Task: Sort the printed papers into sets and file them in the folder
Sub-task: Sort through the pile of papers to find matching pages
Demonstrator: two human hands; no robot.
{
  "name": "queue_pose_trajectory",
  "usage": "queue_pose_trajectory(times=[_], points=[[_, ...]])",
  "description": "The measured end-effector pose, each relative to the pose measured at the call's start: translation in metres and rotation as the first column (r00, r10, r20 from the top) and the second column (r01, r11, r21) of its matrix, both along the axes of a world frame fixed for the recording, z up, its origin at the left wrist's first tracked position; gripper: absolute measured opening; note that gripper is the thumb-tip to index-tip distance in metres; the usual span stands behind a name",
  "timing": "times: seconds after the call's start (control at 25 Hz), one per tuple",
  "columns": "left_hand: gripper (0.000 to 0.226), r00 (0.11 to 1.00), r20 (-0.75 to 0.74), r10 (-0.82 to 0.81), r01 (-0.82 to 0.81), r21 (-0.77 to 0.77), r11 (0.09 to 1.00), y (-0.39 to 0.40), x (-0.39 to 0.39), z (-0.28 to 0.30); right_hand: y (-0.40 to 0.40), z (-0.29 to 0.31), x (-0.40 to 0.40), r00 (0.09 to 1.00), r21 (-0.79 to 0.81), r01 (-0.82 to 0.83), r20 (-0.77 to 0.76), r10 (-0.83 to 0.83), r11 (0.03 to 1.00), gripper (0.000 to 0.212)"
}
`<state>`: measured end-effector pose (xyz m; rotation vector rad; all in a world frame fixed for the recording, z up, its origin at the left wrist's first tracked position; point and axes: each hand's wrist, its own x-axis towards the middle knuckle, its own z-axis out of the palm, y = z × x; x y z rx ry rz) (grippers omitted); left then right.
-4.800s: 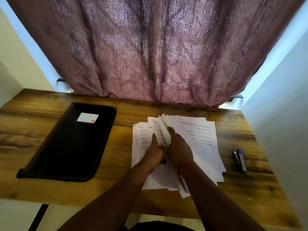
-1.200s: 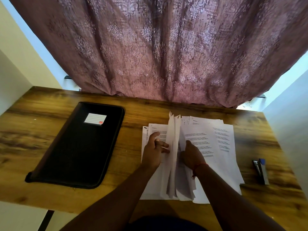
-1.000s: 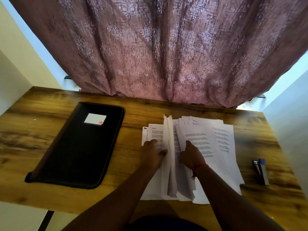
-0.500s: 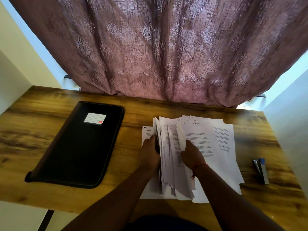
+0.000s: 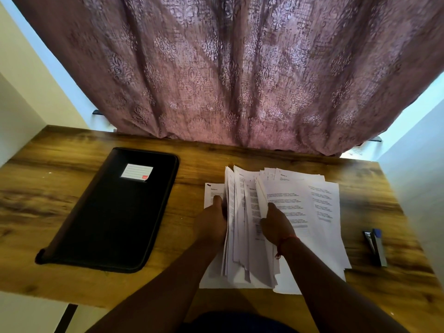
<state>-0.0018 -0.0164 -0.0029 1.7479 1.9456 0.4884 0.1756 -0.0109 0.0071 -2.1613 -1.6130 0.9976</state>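
On the wooden worktop [image 5: 72, 207], right of centre, the printed papers [image 5: 298, 212] lie fanned out. The left hand [image 5: 211, 222] curls round a raised sheaf of sheets from its left side; the right hand [image 5: 276, 224] pinches 1 lifted sheet by its edge. The black folder [image 5: 115, 212] lies closed to the left, a stapler [image 5: 376, 246] at far right.

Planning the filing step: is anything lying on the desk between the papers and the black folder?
Nothing visible does. Bare desk separates the papers from the closed black folder to their left. The stapler lies on the far right, out of the path.
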Motion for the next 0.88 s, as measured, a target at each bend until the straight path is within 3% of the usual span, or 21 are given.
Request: queue_pose_trajectory(times=[0.12, 0.24, 0.44, 0.72, 0.88], points=[[0.040, 0.987, -0.163, -0.016, 0.030, 0.083, 0.996, 0.002, 0.001, -0.001, 0.000, 0.000, 0.000, 1.000, -0.006, 0.000, 0.009, 0.000, 1.000, 0.037], [0.039, 0.966, -0.250, -0.067, 0.082, 0.051, 0.995, 0.002, -0.001, 0.002, 0.001, 0.000, -0.001, 1.000, -0.010, 0.005, 0.012, -0.005, 1.000, 0.039], [0.017, 0.991, 0.131, 0.022, -0.035, 0.095, 0.995, 0.003, 0.005, 0.029, 0.002, 0.004, 0.001, 1.000, -0.034, -0.004, 0.011, 0.004, 0.999, 0.041], [0.018, 0.960, 0.278, 0.042, -0.139, 0.341, 0.930, 0.013, -0.003, 0.135, 0.004, 0.016, 0.006, 1.000, -0.064, -0.016, -0.004, 0.015, 0.998, 0.037], [0.021, 0.859, 0.500, -0.109, -0.194, 0.515, 0.835, 0.001, -0.004, 0.187, 0.000, 0.019, 0.016, 0.999, -0.001, 0.023, -0.042, -0.023, 1.000, 0.031]])
